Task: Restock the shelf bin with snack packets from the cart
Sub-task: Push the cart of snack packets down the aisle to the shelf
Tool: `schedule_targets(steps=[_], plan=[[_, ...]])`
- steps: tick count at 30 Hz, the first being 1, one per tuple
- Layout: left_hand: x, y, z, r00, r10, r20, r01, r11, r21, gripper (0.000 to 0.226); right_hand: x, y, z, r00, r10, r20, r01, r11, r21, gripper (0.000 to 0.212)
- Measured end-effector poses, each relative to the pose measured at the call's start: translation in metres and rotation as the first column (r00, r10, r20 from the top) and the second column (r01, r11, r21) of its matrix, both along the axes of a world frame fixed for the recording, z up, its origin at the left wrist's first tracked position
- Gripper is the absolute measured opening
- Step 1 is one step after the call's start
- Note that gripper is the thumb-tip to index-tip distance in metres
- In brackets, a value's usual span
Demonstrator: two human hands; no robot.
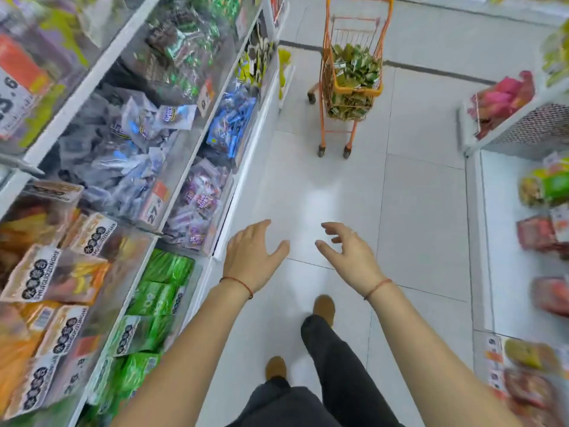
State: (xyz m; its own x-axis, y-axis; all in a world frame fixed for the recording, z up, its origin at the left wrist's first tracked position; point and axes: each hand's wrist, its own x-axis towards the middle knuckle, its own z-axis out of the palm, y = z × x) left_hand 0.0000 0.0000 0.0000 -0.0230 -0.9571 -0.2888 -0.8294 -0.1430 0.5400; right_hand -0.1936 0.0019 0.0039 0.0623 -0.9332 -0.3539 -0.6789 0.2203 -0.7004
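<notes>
Green snack packets [354,72] heaped in orange cart [328,57], up the aisle, well apart from both hands. Left hand [251,257] and right hand [349,252] outstretched over floor [415,195], fingers loosely spread, holding nothing. Shelf bins [172,186] at left.

shelf packets [129,143]: blurred, labels unreadable; cart [354,72]: top cut off

shop aisle: snack shelves [172,167] with price tags [205,98], orange cart [354,84].
</notes>
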Motion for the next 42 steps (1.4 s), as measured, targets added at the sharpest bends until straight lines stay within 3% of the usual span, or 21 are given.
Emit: schedule_targets(steps=[5,9,14,22,30,37,42], plan=[[-0.041,-0.065,-0.002,0.999,0.038,-0.005,-0.038,0.998,-0.043,0.072,-0.037,-0.059,-0.001,0.989,-0.136,0.058,0.139,0.989,-0.044,0.040],[-0.079,-0.129,-0.002,0.999,0.041,-0.017,-0.041,0.999,-0.029,0.053,-0.073,-0.122,-0.008,0.995,-0.096,0.023,0.097,0.995,-0.023,0.040],[-0.130,-0.222,0.010,0.997,0.068,-0.024,-0.068,0.998,0.006,0.048,-0.124,-0.215,0.002,1.000,-0.023,-0.016,0.023,1.000,-0.005,0.040],[-0.172,-0.374,0.005,0.996,0.077,-0.042,-0.073,0.993,0.088,0.048,-0.180,-0.370,-0.002,0.977,-0.202,0.075,0.201,0.979,0.015,0.033],[-0.199,-0.565,-0.010,0.998,0.031,-0.060,-0.021,0.987,0.159,0.048,-0.210,-0.549,-0.016,0.974,-0.227,0.011,0.227,0.973,0.046,0.035],[-0.241,-0.706,-0.016,0.998,0.015,-0.061,-0.003,0.983,0.186,0.046,-0.247,-0.686,-0.022,0.987,-0.155,-0.038,0.156,0.987,0.040,0.036],[-0.272,-0.775,-0.043,0.985,0.167,-0.052,-0.151,0.962,0.228,0.041,-0.289,-0.789,-0.045,0.994,0.031,-0.105,-0.023,0.997,0.080,0.037]])
